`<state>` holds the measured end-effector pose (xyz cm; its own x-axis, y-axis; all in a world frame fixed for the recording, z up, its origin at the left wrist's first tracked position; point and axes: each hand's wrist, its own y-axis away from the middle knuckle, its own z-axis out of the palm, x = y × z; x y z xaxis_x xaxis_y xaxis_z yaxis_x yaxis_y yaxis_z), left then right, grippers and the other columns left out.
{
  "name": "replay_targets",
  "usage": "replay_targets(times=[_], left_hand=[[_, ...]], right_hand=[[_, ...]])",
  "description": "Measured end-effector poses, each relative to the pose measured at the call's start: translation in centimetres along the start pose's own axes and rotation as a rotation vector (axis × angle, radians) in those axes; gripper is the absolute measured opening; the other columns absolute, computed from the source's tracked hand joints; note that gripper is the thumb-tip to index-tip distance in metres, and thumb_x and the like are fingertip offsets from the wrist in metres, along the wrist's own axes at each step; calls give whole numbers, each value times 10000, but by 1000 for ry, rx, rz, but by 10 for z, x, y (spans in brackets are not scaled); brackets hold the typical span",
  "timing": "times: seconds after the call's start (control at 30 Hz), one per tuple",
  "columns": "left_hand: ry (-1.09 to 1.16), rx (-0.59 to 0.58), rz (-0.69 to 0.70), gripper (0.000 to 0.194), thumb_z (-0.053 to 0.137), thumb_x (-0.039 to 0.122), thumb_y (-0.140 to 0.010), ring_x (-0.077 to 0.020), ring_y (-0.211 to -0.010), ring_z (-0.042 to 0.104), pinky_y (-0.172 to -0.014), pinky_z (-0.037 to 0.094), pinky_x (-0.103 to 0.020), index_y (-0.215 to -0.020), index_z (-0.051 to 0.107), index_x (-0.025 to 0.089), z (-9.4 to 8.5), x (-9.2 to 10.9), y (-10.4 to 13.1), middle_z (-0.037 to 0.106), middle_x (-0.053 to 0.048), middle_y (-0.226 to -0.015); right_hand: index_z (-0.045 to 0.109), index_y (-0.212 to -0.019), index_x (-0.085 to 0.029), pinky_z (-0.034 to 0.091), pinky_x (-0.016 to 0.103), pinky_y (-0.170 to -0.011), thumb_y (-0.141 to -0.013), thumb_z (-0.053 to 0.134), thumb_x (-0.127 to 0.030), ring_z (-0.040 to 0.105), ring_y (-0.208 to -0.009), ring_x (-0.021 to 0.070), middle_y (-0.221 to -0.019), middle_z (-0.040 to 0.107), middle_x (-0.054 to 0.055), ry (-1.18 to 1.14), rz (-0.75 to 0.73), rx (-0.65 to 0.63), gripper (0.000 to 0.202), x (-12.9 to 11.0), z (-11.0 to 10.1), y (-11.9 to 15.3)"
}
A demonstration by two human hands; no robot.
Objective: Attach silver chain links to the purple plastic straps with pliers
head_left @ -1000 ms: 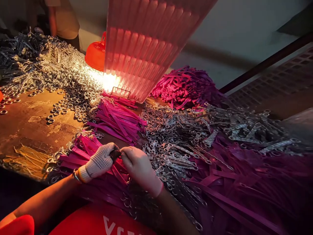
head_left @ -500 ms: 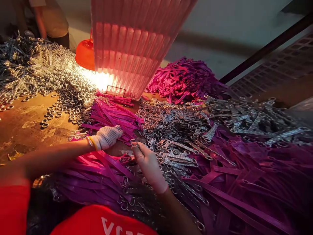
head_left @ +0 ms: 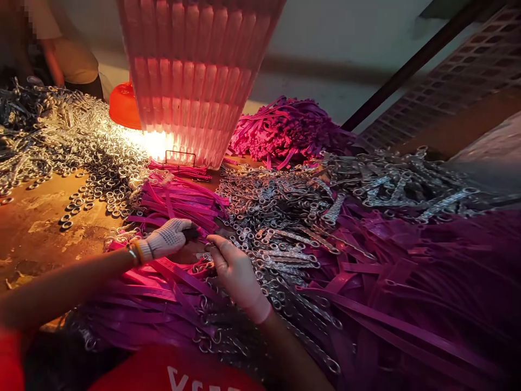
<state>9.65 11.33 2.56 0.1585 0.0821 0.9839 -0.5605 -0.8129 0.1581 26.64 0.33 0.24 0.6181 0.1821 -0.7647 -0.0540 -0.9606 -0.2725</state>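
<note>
My left hand [head_left: 173, 238], in a white knitted glove with dark fingertips, is closed in front of the nearer end of a bundle of magenta straps [head_left: 183, 201]. What its fingers hold, if anything, is hidden. My right hand [head_left: 236, 271], in a thin pale glove, pinches a small metal ring piece [head_left: 209, 247] between thumb and forefinger; most of it is covered. The two hands' fingertips are close together. Below them lies another bundle of magenta straps [head_left: 163, 293], with metal rings at its right-hand ends. Braided silvery straps with ring ends [head_left: 285, 255] lie right beside my right hand.
A heap of silvery ringed pieces [head_left: 61, 136] covers the table's left side. An orange-red lamp [head_left: 124, 106] glows behind an upright ribbed translucent panel [head_left: 195, 81]. Purple straps [head_left: 427, 282] pile up at right, more magenta straps [head_left: 288, 130] behind. A person [head_left: 73, 54] stands far left.
The view has shifted, so the scene sits further left. My hands have come closer together, and the ring at my right fingertips is less exposed.
</note>
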Motion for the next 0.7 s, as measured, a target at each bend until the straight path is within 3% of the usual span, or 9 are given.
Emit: replay_targets(times=[0.1, 0.2, 0.3, 0.37, 0.47, 0.57, 0.63, 0.7], left_hand=[[-100, -55, -56, 103, 573, 221, -789, -87, -442, 406, -440, 316, -205, -717, 595, 152, 6, 9, 37, 514, 34, -535], [-155, -29, -90, 217, 484, 336, -876, -85, -393, 375, -395, 285, -202, -750, 542, 170, 14, 7, 61, 455, 54, -502], [-370, 19, 41, 211, 487, 306, -868, -105, -497, 444, -479, 340, -221, -721, 541, 166, 19, -7, 67, 532, 19, -588], [-512, -8, 138, 127, 513, 218, -817, -131, -596, 500, -569, 374, -245, -733, 584, 155, 20, -18, 66, 611, -18, -688], [-546, -103, 145, 100, 524, 158, -765, -153, -638, 529, -613, 384, -263, -742, 621, 147, 17, -29, 66, 648, -43, -735], [-470, -150, 78, 201, 464, 247, -862, -131, -540, 487, -534, 357, -244, -748, 600, 154, 13, -31, 71, 591, -14, -630], [-415, -124, 41, 265, 429, 313, -909, -114, -491, 448, -491, 322, -230, -774, 593, 156, 14, -30, 75, 550, 9, -586], [-411, -57, 61, 281, 458, 342, -907, -109, -523, 443, -507, 316, -222, -750, 590, 150, 17, -31, 78, 552, 6, -603]], right_hand=[[639, -1205, -212, 489, 304, -860, -986, 452, -246, 683, -983, 218, -1090, 731, 82, 167, -98, -44, 290, -9, 2, 1], [639, -1184, -201, 460, 278, -713, -968, 474, -195, 685, -824, 208, -948, 729, 70, 408, -142, -115, 272, -23, 4, 7], [639, -1155, -199, 375, 280, -585, -966, 473, -191, 643, -688, 200, -834, 681, 57, 661, -176, -182, 252, -32, 7, 13], [630, -1150, -195, 341, 285, -567, -966, 465, -183, 627, -677, 200, -829, 662, 61, 758, -186, -213, 247, -35, 9, 17], [619, -1141, -196, 359, 275, -604, -971, 457, -178, 638, -725, 195, -866, 669, 68, 753, -138, -251, 235, -38, 10, 20], [568, -1238, -192, 411, 262, -699, -987, 468, -216, 664, -847, 192, -1007, 695, 83, 632, -84, -274, 271, -40, 6, 20], [492, -1346, -181, 429, 266, -738, -969, 526, -269, 671, -917, 207, -1091, 699, 96, 579, -67, -316, 388, -42, 2, 20], [475, -1364, -175, 428, 271, -722, -950, 559, -296, 682, -918, 221, -1050, 721, 90, 593, -26, -371, 440, -43, 1, 20]])
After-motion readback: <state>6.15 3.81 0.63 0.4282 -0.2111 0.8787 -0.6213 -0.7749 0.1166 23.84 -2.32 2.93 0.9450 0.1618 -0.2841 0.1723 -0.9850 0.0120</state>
